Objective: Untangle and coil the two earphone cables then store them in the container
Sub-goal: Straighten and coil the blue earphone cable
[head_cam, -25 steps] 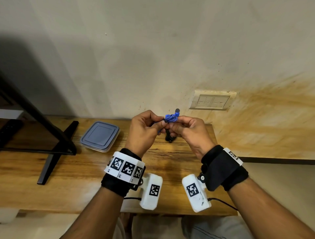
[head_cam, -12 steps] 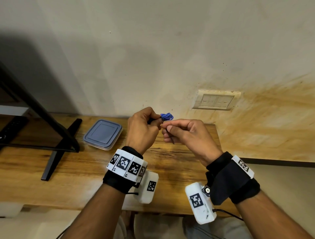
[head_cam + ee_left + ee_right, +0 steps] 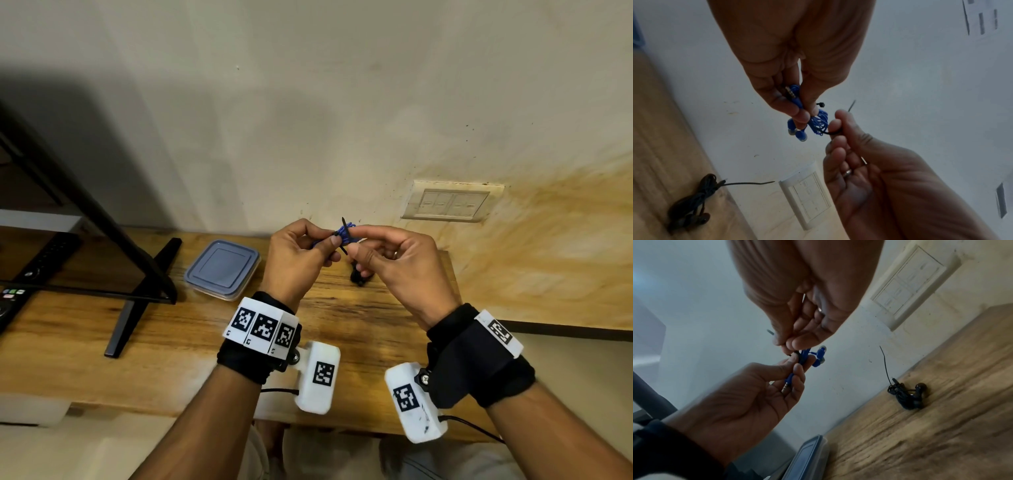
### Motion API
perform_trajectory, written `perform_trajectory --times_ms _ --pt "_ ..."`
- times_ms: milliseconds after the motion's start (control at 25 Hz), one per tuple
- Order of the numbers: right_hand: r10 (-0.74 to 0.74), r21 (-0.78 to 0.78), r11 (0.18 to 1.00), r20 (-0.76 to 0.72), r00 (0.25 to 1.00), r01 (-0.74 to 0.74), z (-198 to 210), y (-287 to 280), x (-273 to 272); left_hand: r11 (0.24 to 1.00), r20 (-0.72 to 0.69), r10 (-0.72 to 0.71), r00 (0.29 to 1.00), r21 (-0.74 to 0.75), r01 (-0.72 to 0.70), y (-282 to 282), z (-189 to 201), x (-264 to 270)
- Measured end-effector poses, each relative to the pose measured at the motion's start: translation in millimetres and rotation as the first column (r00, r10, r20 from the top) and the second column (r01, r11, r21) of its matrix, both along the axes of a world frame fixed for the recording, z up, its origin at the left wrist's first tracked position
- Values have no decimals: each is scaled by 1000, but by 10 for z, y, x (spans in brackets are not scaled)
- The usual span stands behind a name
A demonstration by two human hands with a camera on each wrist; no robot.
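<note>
A coiled blue earphone cable [image 3: 346, 229] is held above the table between both hands. My left hand [image 3: 333, 242] pinches the coil [image 3: 819, 123], with its jack plug [image 3: 786, 386] lying against the fingers and both blue earbuds [image 3: 819, 357] hanging free. My right hand [image 3: 354, 245] pinches a thin black tie [image 3: 831, 133] looped round the blue coil, and the tie's stiff end [image 3: 343, 224] sticks up. The black earphones [image 3: 908, 395] lie bundled on the wooden table [image 3: 342, 325] near the wall, with a tie end standing up from them. The container [image 3: 222, 269] sits closed at the left.
A black TV stand leg [image 3: 137, 308] and the screen edge stand at the left, with a remote [image 3: 37, 263] beneath. A wall switch plate [image 3: 448, 204] is behind the hands. The table's right edge [image 3: 454, 274] is close to my right hand.
Both hands stayed together at the blue coil. My right hand's lower fingers have spread, and the black tie's end now stands up across the coil.
</note>
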State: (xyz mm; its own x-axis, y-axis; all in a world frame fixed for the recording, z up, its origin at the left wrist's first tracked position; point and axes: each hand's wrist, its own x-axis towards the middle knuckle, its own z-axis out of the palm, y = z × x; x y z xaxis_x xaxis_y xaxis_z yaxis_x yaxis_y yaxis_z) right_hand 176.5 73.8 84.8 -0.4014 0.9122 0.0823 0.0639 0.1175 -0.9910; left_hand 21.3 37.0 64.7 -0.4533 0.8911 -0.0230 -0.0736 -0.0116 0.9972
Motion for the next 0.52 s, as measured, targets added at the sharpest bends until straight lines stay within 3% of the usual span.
perform_trajectory --times_ms 200,520 --pt "-75 62 996 64 995 71 -23 -48 -26 1000 62 25 998 -6 -24 2 5 24" --pt "-83 56 995 115 990 77 -19 -73 -39 999 43 43 998 -2 -43 8 -4 28"
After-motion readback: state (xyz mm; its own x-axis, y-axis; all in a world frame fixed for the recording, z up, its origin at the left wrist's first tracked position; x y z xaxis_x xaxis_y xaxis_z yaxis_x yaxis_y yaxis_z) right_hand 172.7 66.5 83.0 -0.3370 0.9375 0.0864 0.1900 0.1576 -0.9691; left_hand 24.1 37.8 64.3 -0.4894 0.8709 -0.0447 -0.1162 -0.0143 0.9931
